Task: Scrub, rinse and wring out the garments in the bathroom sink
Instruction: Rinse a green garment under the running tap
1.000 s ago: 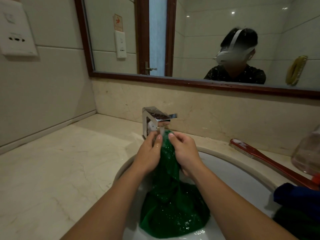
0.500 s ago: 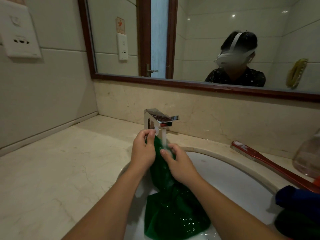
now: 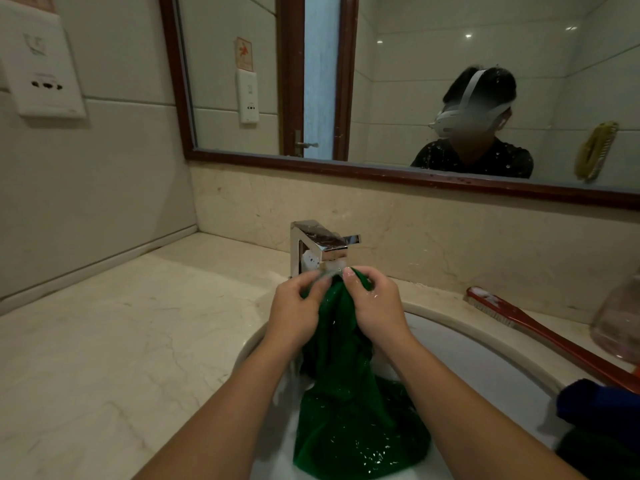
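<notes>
Both hands hold the green garment (image 3: 346, 393) up over the sink (image 3: 485, 336), directly below the spout of the chrome faucet (image 3: 320, 242).

- Left hand (image 3: 294, 313): its fingers (image 3: 311, 282) are curled and pinch the top edge of the garment from the left side.
- Right hand (image 3: 377, 306): its fingers (image 3: 362, 280) are curled round the same top edge from the right side. The two hands are just beside each other, with a narrow fold of cloth between them.
- Garment: its upper part hangs bunched from the hands. Its lower part lies spread, wet and glistening, in the basin at the near side of the sink.
- Water: a pale blur shows at the spout, touching the fingertips and the top of the cloth.

The sink is set into the marble bench (image 3: 121, 341), toward its right end, and the faucet stands at the sink's far rim. A red-handled scrub brush (image 3: 540, 332) lies on the bench along the far right rim of the sink. A blue garment (image 3: 599, 405) rests on the right rim.
</notes>
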